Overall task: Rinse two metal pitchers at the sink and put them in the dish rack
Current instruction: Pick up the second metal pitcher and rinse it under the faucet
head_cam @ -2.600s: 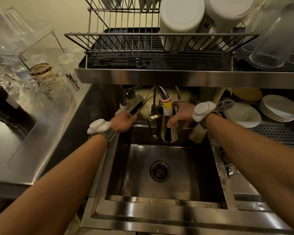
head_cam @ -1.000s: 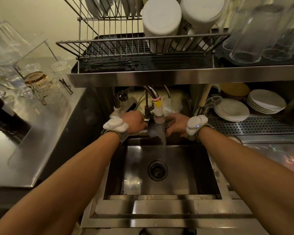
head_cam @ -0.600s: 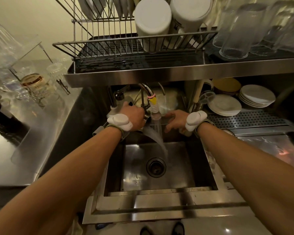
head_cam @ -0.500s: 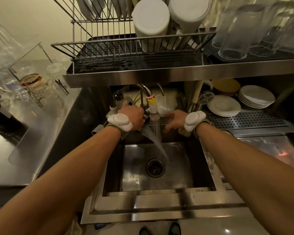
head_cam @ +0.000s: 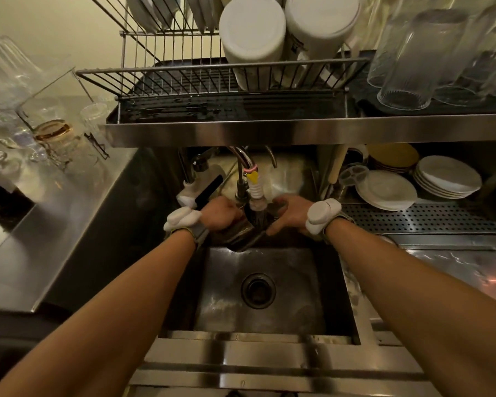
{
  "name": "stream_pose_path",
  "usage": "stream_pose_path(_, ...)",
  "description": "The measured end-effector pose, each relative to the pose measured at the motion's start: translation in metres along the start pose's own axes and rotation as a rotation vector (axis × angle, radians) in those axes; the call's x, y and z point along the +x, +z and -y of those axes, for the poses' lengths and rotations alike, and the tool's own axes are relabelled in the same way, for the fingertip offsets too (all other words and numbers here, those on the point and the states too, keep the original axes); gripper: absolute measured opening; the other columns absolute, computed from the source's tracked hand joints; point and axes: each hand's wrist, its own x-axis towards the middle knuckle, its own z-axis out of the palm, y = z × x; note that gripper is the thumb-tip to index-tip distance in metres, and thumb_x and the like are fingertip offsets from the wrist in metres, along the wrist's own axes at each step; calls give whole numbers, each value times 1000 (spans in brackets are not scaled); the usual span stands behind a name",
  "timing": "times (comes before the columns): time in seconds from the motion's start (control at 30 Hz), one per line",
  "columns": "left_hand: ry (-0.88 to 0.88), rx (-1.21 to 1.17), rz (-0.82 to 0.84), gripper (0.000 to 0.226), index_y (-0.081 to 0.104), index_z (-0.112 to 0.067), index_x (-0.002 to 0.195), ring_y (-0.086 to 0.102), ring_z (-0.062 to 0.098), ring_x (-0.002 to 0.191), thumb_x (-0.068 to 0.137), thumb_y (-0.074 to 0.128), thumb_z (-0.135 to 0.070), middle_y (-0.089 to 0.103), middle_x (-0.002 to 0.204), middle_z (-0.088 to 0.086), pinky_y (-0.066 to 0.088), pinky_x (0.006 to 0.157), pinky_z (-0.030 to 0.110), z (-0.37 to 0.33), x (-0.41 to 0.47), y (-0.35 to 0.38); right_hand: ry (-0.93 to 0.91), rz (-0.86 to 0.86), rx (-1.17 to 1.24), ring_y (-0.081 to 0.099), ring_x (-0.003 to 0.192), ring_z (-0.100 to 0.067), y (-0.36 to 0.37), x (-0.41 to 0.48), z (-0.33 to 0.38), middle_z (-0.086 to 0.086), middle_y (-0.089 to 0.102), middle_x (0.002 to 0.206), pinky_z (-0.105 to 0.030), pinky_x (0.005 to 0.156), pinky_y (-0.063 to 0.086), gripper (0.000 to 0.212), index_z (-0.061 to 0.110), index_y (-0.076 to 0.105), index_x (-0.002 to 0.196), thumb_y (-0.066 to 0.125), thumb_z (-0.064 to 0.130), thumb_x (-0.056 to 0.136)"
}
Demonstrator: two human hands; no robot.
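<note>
Sink (head_cam: pixel 321 285) basin is nearest, drain (head_cam: pixel 258 290) at its middle, nothing lying in it. Just past its far edge both hands hold one metal pitcher (head_cam: pixel 242 232) under the faucet (head_cam: pixel 255 196) nozzle. Pitcher is tilted, mouth toward the nozzle, likely so water runs inside and spills back into the basin. Left hand (head_cam: pixel 222 214) is closed around the pitcher's left side. Right hand (head_cam: pixel 288 214) is partly spread, fingers on the right side, steadying it. Second pitcher not visible. Only one is in the hands, so probably rinsing is mid-way and racking not started.

Right of the sink, stacked plates (head_cam: pixel 387 189) sit on a perforated tray. Left counter holds glassware (head_cam: pixel 52 138).

Above the faucet a steel shelf (head_cam: pixel 298 130) carries the dish rack (head_cam: pixel 212 75). White containers (head_cam: pixel 254 38) fill its right part, the left part looks free. The shelf edge overhangs the hands, so lifting needs pulling back first.
</note>
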Motion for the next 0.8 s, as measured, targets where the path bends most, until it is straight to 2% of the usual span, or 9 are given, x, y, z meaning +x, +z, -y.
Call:
stream_pose_path(0.17, -77, -332, 67, 21, 65, -8, 81, 58, 18, 74, 95, 51, -15, 63, 80, 7, 47, 74, 32, -1, 2, 2, -106, -57, 28, 43, 131, -25, 8, 9, 6, -7, 42, 144, -28, 101, 38, 106, 10, 28, 145, 89, 19, 60)
stream_pose_path(0.27, -76, -449, 95, 18, 64, -5, 93, 62, 24, 87, 96, 48, -14, 65, 93, 12, 51, 86, 40, 0, 3, -2, -144, -112, 14, 54, 117, -23, 9, 17, 13, -4, 55, 128, -29, 96, 44, 92, 13, 42, 133, 91, 19, 55)
stream_pose_path(0.33, -84, -465, 87, 19, 64, -6, 94, 61, 24, 88, 96, 49, -16, 64, 91, 12, 51, 90, 42, 2, 1, -4, -151, -144, -45, 57, 110, -22, 10, 21, 18, -2, 58, 122, -32, 93, 48, 90, 16, 45, 130, 91, 24, 52)
stream_pose_path(0.4, -101, -454, 79, 20, 66, -7, 93, 63, 23, 90, 95, 51, -20, 66, 88, 8, 52, 90, 44, 3, 1, -10, -158, -162, -108, 59, 103, -21, 7, 21, 25, 0, 60, 117, -32, 88, 51, 89, 17, 47, 128, 90, 27, 52)
stream_pose_path(0.47, -120, -395, 68, 25, 67, -6, 101, 63, 20, 90, 95, 50, -23, 66, 90, 5, 54, 71, 36, 2, 2, -19, -169, -179, -128, 59, 97, -19, 2, 18, 34, 1, 60, 111, -31, 82, 51, 83, 17, 50, 125, 89, 27, 52)
stream_pose_path(0.57, -124, -289, -42, 34, 61, 8, 116, 55, 20, 77, 94, 49, -15, 61, 96, 17, 41, 54, 20, 4, 5, -33, -181, -199, -134, 61, 96, -22, 2, 16, 45, -1, 63, 109, -36, 85, 53, 74, 15, 54, 118, 89, 27, 54)
stream_pose_path(0.63, -117, -191, -66, 33, 62, 12, 113, 52, 23, 81, 91, 51, -10, 58, 93, 19, 39, 55, 20, 6, 5, -37, -198, -164, -153, 62, 96, -24, 4, 16, 47, -4, 64, 107, -39, 86, 54, 68, 13, 55, 114, 88, 26, 55)
stream_pose_path(0.73, -111, -134, -51, 34, 66, 7, 105, 57, 26, 84, 80, 61, -15, 61, 91, 13, 49, 71, 33, 14, 0, -40, -143, -81, -164, 61, 95, -20, -4, 13, 45, -1, 63, 107, -29, 75, 52, 67, 14, 56, 117, 87, 23, 59)
stream_pose_path(0.8, -118, -105, -64, 41, 69, -4, 102, 66, 34, 89, 67, 61, -24, 69, 94, 17, 53, 78, 40, 24, 0, -41, -91, -109, -139, 59, 99, -21, -13, 14, 44, -2, 61, 111, -31, 82, 51, 73, 12, 53, 122, 88, 24, 60)
